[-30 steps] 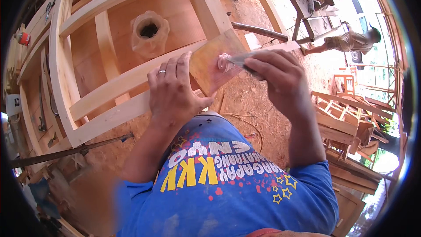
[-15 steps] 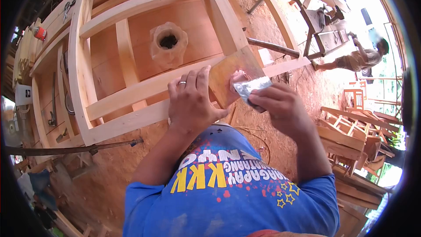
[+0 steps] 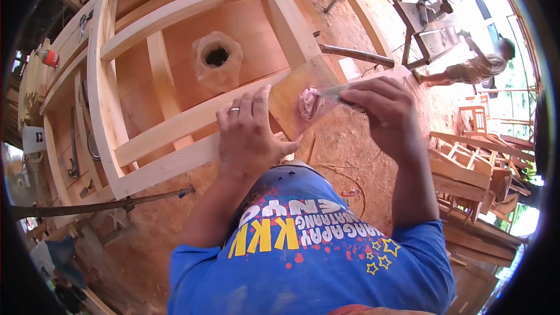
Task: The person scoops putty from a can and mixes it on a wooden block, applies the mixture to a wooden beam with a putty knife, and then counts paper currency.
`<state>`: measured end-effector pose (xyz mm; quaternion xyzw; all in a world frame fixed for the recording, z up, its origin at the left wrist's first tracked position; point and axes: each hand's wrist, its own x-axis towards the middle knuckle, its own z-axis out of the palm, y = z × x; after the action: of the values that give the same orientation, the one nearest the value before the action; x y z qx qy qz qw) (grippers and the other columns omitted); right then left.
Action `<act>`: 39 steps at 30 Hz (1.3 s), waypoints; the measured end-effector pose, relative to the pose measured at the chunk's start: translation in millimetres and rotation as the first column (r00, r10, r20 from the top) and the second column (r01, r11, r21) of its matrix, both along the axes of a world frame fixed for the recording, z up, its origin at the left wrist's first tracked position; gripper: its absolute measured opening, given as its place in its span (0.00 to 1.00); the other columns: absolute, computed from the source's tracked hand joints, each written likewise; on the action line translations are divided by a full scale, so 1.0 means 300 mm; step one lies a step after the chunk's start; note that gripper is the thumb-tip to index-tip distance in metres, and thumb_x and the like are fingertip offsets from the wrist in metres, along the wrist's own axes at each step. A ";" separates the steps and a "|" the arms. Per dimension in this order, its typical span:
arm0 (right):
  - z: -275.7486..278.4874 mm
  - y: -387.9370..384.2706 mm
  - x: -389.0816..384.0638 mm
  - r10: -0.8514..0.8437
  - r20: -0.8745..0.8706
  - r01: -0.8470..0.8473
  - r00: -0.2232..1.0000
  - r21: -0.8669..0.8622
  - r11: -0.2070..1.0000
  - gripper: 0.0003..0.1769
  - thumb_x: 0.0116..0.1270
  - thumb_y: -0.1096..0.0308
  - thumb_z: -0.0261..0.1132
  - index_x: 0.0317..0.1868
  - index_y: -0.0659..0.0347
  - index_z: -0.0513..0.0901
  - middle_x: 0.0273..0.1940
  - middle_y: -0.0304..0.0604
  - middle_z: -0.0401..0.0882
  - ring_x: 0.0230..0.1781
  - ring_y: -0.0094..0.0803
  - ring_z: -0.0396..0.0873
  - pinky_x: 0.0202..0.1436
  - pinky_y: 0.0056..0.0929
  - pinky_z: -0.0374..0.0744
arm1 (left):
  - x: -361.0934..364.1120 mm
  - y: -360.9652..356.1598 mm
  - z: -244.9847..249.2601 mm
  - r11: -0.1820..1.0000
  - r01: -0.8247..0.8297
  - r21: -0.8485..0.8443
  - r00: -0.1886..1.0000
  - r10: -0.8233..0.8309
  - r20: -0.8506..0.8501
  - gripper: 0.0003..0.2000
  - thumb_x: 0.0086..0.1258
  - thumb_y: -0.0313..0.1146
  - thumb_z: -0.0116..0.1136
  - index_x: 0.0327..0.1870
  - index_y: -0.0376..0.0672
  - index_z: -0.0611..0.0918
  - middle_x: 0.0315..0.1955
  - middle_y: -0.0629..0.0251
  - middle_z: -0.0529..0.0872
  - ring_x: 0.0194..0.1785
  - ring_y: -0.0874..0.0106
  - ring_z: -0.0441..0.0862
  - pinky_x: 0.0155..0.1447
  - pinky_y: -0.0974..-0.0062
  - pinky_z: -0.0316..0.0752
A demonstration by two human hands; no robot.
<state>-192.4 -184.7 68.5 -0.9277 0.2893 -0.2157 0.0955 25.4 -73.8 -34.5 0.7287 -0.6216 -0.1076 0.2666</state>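
A small square board [image 3: 284, 98] carries a mound of pinkish putty [image 3: 308, 104]. My left hand [image 3: 248, 128], a ring on one finger, grips the board along its left edge and lower corner, and its fingertips lie close to the wooden frame. In my right hand [image 3: 385, 108] a putty knife [image 3: 333, 91] is pinched between thumb and fingers. Its thin blade points left, with the tip at the putty's upper right side. My palm and fingers hide the knife's handle.
A large pale wooden frame [image 3: 175, 131] stands before me, with a plastic-lined pot [image 3: 217, 61] inside it. A metal pipe [image 3: 356, 55] juts out on the right. Wooden furniture pieces [image 3: 466, 166] are stacked at right. Another person [image 3: 484, 64] stands at far right.
My right hand has risen and turned, so the knife's blade, seen broad-side before, now shows nearly edge-on. More of the putty is uncovered. The board and left hand have shifted slightly left in view.
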 end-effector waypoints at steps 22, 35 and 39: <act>-0.170 0.002 -0.014 -0.598 0.090 0.291 0.797 0.809 0.511 0.13 0.76 0.73 0.66 0.55 0.72 0.84 0.42 0.42 0.91 0.39 0.22 0.86 0.46 0.26 0.83 | 0.010 -0.014 -0.017 1.000 0.002 0.005 1.000 -0.002 -0.030 0.53 0.40 0.54 0.84 0.73 0.43 0.73 0.63 0.56 0.82 0.68 0.57 0.79 0.73 0.51 0.67; -0.201 0.066 0.112 -0.616 0.160 0.306 0.771 0.756 0.578 0.13 0.72 0.73 0.67 0.53 0.70 0.85 0.39 0.45 0.91 0.37 0.25 0.87 0.44 0.28 0.83 | 0.010 -0.010 -0.033 1.000 0.005 -0.031 0.998 -0.007 -0.067 0.59 0.42 0.56 0.84 0.77 0.40 0.65 0.60 0.52 0.83 0.64 0.54 0.81 0.69 0.54 0.70; -0.218 0.077 0.164 -0.613 0.213 0.316 0.761 0.704 0.636 0.12 0.70 0.72 0.67 0.50 0.70 0.86 0.36 0.47 0.90 0.37 0.28 0.87 0.44 0.32 0.83 | 0.016 0.002 -0.030 0.999 0.013 -0.044 0.995 -0.017 -0.098 0.64 0.40 0.59 0.87 0.80 0.42 0.61 0.62 0.51 0.83 0.64 0.53 0.81 0.69 0.53 0.70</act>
<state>-143.1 -161.7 3.2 -0.6567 0.5505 -0.3241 0.4008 30.3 -73.3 -43.6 0.7118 -0.6153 -0.1321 0.3118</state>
